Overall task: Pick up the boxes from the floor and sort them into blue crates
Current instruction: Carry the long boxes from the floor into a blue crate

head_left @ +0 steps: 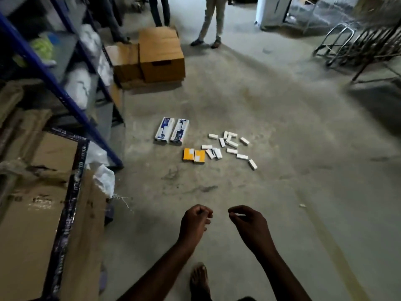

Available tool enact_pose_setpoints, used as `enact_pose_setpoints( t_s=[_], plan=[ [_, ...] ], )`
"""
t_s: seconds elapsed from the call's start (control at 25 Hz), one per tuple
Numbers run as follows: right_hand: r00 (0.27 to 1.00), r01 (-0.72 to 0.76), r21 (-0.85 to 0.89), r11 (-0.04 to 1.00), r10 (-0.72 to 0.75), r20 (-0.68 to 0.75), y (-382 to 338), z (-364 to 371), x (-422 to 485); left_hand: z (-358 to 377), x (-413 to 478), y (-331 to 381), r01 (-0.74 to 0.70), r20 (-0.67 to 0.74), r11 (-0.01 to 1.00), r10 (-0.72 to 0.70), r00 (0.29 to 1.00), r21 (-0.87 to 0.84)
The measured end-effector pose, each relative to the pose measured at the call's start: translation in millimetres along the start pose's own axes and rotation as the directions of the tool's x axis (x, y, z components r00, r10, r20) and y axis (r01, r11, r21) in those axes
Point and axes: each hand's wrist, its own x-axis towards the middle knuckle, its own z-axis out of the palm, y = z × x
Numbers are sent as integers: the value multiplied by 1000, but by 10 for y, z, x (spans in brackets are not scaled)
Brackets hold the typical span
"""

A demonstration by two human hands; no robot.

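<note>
Boxes [180,131] are scattered on the floor [282,170] well ahead of the hands: yellow boxes [188,154] before the fisted, empty left hand [195,220], small white boxes [232,151] toward the loosely curled, empty right hand [247,222].

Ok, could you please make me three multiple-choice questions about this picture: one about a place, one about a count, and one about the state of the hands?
1. The orange boxes lie on the floor:
A) farther from the person than the blue-and-white boxes
B) nearer to the person than them
C) on top of them

2. How many blue-and-white boxes are there?
A) one
B) two
C) five

3. The left hand and the right hand:
A) hold nothing
B) each grip an orange box
C) share one blue-and-white box

Key:
1 B, they lie lower in the view, closer to the hands.
2 B, two lie side by side.
3 A, no box is in either hand.
</note>
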Motion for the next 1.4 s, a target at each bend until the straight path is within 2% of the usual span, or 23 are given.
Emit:
enact_pose_setpoints(
  t_s=[0.24, 0.52, 0.76, 0.88, 1.08, 1.28, 1.4],
  plan=[
    [999, 16, -9, 1000, -16, 44, -787, 327, 1815, -256, 1554, 1096, -19, -86, 999, 16, 996, -34],
    [996, 37, -39, 999, -34, 84, -1759, 918, 3941, -788, 3387, 2121, -9, -268, 1000, 2, 963, -26],
    [997, 71, -59, 996, -69, 42, -2584, 1777, 5549, -1565, 4977, 2536, 49, -344, 998, -36, 938, 29],
    [998, 28, -20, 999, -29, -61, -2803, 2420, 6381, -2024, 5766, 2910, 89, -326, 988, -44, 944, 125],
    [974, -46, -15, 999, 42, -221, -2849, 3582, 7740, -2630, 7391, 2997, 104, -319, 948, -3, 948, 301],
    [973, -52, -126, 991, 22, -229, -2249, 4785, 9281, -2745, 9348, 2610, 90, -300, 894, 51, 952, 439],
    [978, -111, -212, 971, 69, -198, -1729, 5403, 10085, -2646, 10440, 2221, 92, -290, 852, 73, 954, 516]
  ],
)
